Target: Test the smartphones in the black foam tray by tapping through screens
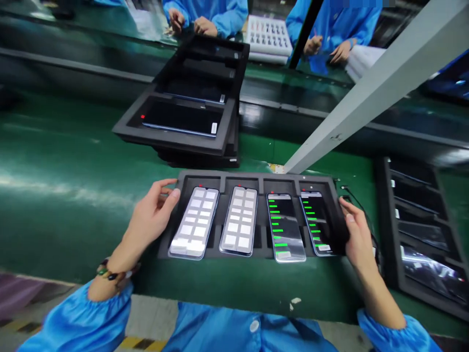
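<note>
A black foam tray (256, 180) lies on the green belt in front of me with several lit phones in its slots. Two phones on the left (195, 222) show white tile grids. Two on the right (286, 227) show green bars on black. My left hand (152, 215) grips the tray's left edge, thumb near the top corner. My right hand (357, 234) grips the tray's right edge beside the last phone (317, 222). Both sleeves are blue, and a bead bracelet sits on my left wrist.
A stack of black trays (190, 105) with dark phones stands further back on the belt. Another black tray (421, 230) with phones lies at the right. A grey slanted beam (366, 83) crosses overhead. Other people in blue coats work across the belt (205, 19).
</note>
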### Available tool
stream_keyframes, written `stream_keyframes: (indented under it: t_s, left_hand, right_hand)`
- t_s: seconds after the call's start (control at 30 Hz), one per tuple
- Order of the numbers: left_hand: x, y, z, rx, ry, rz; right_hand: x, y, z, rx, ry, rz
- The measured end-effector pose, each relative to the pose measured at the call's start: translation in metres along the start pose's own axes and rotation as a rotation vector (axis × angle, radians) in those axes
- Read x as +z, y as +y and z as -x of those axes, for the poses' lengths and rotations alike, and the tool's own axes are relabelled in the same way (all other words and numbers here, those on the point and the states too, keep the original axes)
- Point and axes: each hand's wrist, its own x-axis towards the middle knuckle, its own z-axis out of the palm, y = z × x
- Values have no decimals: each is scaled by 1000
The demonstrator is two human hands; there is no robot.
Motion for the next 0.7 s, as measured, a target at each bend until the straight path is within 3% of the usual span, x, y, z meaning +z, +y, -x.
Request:
stream_keyframes:
  t_s: [0.17,0.47,0.6,0.7]
  left_hand:
    - [10,14,-23,54,-103,39]
    - [20,-3,-53,141,-173,167]
    - [24,-13,-59,190,-174,215]
    - [24,-14,-63,295,-156,162]
  right_hand:
    - [-5,-2,6,210,113,-134]
    - [-10,26,-10,231,173,-147]
    - [-21,-5,-17,234,200,-18]
    - [-22,-54,-35,120,85,110]
